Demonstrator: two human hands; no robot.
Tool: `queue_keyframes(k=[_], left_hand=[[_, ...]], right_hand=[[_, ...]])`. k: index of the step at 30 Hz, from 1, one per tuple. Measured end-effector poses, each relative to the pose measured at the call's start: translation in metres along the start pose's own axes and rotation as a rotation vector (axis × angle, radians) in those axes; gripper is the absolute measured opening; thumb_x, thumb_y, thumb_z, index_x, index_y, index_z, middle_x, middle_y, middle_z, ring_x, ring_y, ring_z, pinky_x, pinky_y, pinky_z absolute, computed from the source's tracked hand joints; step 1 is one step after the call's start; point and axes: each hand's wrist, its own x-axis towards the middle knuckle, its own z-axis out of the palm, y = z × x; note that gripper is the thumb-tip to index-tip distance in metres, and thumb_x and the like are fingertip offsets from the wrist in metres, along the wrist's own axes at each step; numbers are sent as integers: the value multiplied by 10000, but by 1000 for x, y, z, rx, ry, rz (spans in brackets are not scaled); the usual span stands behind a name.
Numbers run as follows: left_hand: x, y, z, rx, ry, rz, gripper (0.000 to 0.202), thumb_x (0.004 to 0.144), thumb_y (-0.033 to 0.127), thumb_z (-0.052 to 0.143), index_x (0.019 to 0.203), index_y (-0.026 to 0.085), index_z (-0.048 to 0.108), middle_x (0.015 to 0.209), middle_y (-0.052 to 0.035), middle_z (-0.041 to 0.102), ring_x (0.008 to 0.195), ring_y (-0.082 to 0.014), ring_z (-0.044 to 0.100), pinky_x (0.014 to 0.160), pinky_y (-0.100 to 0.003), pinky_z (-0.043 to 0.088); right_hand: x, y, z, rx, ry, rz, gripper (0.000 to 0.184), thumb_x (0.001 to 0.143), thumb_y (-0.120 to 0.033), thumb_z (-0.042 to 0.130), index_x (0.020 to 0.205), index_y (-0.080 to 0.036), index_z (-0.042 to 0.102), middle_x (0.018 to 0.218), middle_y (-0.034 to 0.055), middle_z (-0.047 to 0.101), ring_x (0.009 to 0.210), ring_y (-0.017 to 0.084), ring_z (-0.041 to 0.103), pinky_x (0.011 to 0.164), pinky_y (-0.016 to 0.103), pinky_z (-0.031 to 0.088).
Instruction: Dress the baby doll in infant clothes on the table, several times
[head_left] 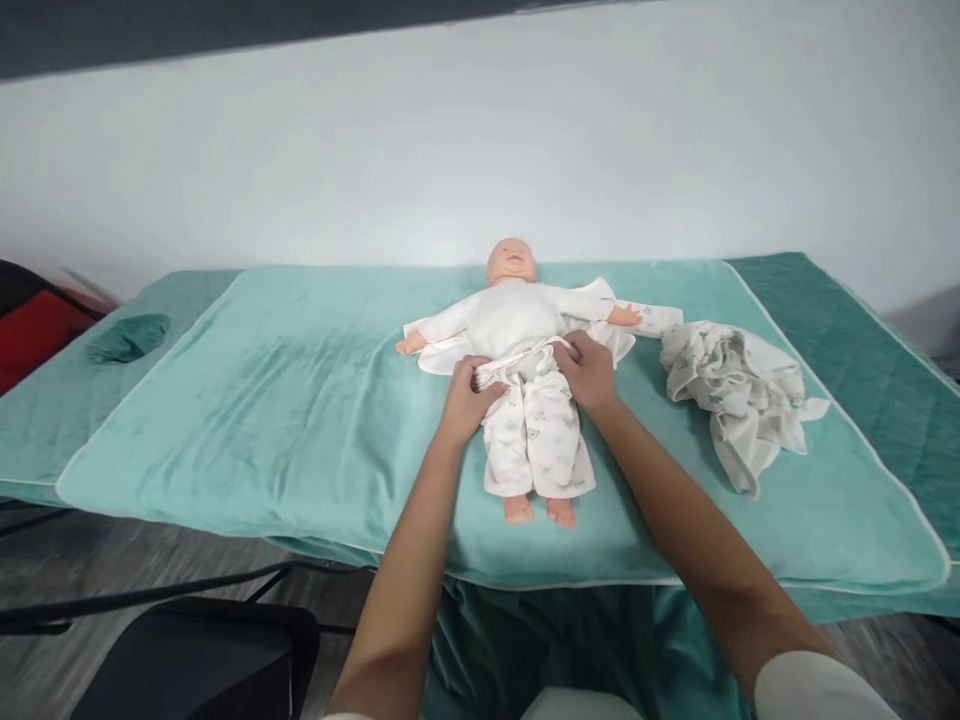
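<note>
A baby doll (516, 320) lies on its back on a teal blanket (300, 400), arms spread, in an open white top and patterned white trousers (534, 440). My left hand (466, 392) grips the trousers' waistband at the doll's left hip as seen from here. On the other side of the waist my right hand (589, 372) is closed on the same waistband. The doll's bare feet (540, 510) stick out of the trouser legs toward me.
A crumpled patterned white cloth (739, 392) lies on the blanket to the right of the doll. A dark teal bundle (127, 338) sits at the far left of the table. A black chair (195, 660) stands on the floor at lower left. A white wall is behind.
</note>
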Motion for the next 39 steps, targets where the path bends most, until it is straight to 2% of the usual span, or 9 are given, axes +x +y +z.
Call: queue_keyframes(k=[2, 5, 9, 12, 15, 20, 27, 35, 39], left_hand=[[0, 0, 2, 37, 27, 21, 269, 783, 267, 717, 1029, 223, 616, 992, -15, 606, 915, -171, 561, 837, -289, 481], [1, 1, 3, 94, 61, 86, 172, 808, 270, 696, 957, 228, 620, 972, -20, 606, 912, -182, 554, 841, -310, 479], [5, 2, 3, 191, 124, 131, 132, 804, 215, 677, 911, 227, 600, 993, -41, 601, 975, -201, 564, 916, -344, 484], [10, -1, 6, 143, 206, 170, 225, 786, 203, 683, 989, 215, 588, 1166, -77, 583, 1110, -207, 570, 976, -340, 482], [17, -11, 10, 43, 211, 177, 307, 817, 239, 670, 1104, 220, 561, 1208, -73, 592, 1126, -200, 583, 978, -331, 487], [38, -21, 15, 38, 255, 206, 297, 813, 248, 687, 1083, 227, 565, 1126, -49, 614, 1057, -208, 600, 941, -341, 491], [62, -14, 17, 191, 302, 294, 220, 793, 171, 708, 951, 225, 564, 1040, -46, 581, 1035, -217, 581, 932, -344, 479], [86, -21, 23, 278, 317, 249, 180, 826, 236, 709, 930, 217, 563, 962, -35, 602, 962, -218, 584, 888, -343, 447], [93, -18, 23, 293, 310, 251, 148, 837, 239, 690, 825, 222, 543, 859, -20, 597, 899, -211, 565, 848, -337, 430]], right_hand=[[-14, -4, -6, 47, -35, 19, 285, 889, -492, 558, 749, -243, 546, 650, -3, 562, 674, 192, 527, 695, 315, 387], [-30, -4, -15, 147, -165, 38, 281, 890, -484, 575, 757, -237, 550, 646, -22, 536, 643, 164, 477, 660, 302, 379], [-34, 5, -22, 366, -375, 50, 275, 881, -504, 629, 880, -238, 561, 744, -38, 519, 694, 150, 462, 666, 283, 384], [-30, 12, -24, 519, -537, 60, 398, 792, -493, 767, 1020, -244, 556, 885, -39, 530, 793, 149, 499, 728, 274, 413], [-25, 14, -22, 582, -577, 99, 491, 735, -451, 830, 1074, -246, 539, 932, -36, 531, 855, 160, 515, 762, 277, 420], [-12, 13, -11, 521, -496, 129, 448, 732, -449, 820, 1022, -240, 550, 863, -44, 530, 806, 164, 500, 738, 288, 390], [2, 17, 5, 377, -275, 147, 332, 753, -460, 771, 909, -228, 591, 797, -43, 558, 756, 164, 487, 712, 300, 381], [13, 7, 27, 111, 17, 18, 219, 859, -435, 655, 906, -236, 578, 880, 12, 643, 861, 220, 578, 807, 349, 439], [16, 4, 33, 3, 56, -19, 210, 914, -445, 578, 942, -238, 561, 948, 52, 664, 936, 253, 605, 844, 374, 449]])
